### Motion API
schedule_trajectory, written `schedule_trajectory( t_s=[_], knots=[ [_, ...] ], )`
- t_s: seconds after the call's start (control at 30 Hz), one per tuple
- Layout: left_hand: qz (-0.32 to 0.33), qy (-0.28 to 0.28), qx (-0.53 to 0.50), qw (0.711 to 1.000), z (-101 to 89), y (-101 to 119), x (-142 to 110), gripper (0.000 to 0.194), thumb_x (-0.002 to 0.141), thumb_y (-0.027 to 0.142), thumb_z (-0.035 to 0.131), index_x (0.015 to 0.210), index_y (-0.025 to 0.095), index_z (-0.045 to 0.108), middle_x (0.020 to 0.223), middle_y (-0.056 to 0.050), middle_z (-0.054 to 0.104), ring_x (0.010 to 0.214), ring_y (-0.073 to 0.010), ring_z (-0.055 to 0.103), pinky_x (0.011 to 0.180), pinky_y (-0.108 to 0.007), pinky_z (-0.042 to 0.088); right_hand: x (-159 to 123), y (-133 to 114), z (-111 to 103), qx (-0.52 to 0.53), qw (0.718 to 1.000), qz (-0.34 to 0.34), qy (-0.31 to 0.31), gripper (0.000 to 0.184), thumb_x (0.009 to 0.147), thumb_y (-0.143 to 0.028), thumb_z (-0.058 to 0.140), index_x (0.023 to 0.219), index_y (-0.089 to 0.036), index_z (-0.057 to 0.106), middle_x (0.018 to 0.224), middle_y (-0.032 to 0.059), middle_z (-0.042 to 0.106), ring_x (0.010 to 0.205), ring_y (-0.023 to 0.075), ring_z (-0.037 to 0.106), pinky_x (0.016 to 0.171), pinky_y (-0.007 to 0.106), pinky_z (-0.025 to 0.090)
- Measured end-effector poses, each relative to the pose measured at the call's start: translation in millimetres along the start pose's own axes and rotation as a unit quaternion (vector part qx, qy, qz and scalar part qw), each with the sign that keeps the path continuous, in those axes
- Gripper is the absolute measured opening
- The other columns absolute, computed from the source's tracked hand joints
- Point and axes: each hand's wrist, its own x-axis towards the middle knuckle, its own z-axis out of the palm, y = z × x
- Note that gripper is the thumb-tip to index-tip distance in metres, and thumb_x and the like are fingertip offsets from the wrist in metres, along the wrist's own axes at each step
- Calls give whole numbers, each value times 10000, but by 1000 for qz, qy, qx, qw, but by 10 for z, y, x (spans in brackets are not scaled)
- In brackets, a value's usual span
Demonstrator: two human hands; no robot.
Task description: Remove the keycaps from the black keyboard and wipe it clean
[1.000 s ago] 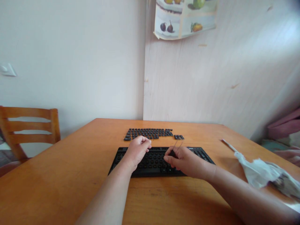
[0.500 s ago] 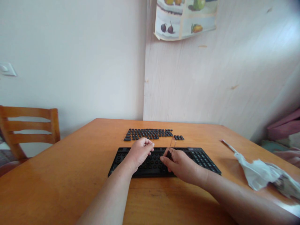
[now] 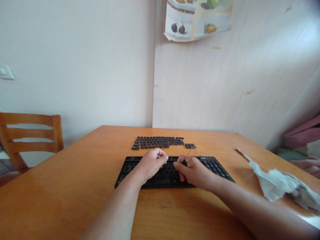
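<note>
A black keyboard (image 3: 160, 183) lies across the table in front of me, many of its keycaps off on the left and middle; the number pad on the right still has its caps. Over its middle, my left hand (image 3: 153, 164) is closed in a pinch, and whatever the fingertips hold is too small or hidden to make out. To the right, my right hand (image 3: 193, 170) is wrapped round a wire keycap puller (image 3: 185, 162) with a black handle, its thin wire loops pointing up and away. Behind the keyboard, loose black keycaps (image 3: 156, 142) lie in rows.
The wooden table (image 3: 75, 186) reaches back to the wall. At the right lie a crumpled white plastic bag (image 3: 272, 183) and a thin stick-like item (image 3: 243, 155). A wooden chair (image 3: 31, 133) stands at the left. A fruit picture (image 3: 197, 20) hangs on the wall.
My right hand has turned, so the puller's wires lean further right. My left hand has shifted slightly right, still pinched. The keyboard and the keycap rows look the same.
</note>
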Motion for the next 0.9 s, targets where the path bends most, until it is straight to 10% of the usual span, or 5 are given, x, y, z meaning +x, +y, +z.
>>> schedule_trajectory(
  t_s=[0.4,0.9],
  knots=[
    [7,-2,18,1000,14,-141,42,219,755,385,628,845,187,649,803,-40,691,770,-191,622,667,-280,461,108,84,-43,189,975,61,94,319,875,-471,492,728,-189,516,428,-51,503,326,66,335,352,189,200],
    [4,-48,-99,994,83,-21,-16,240,759,288,662,965,172,622,838,-37,665,762,-151,615,735,-290,471,30,32,83,112,981,-92,133,385,902,-579,475,806,-206,491,622,-18,579,481,102,495,463,227,374]
  ],
)
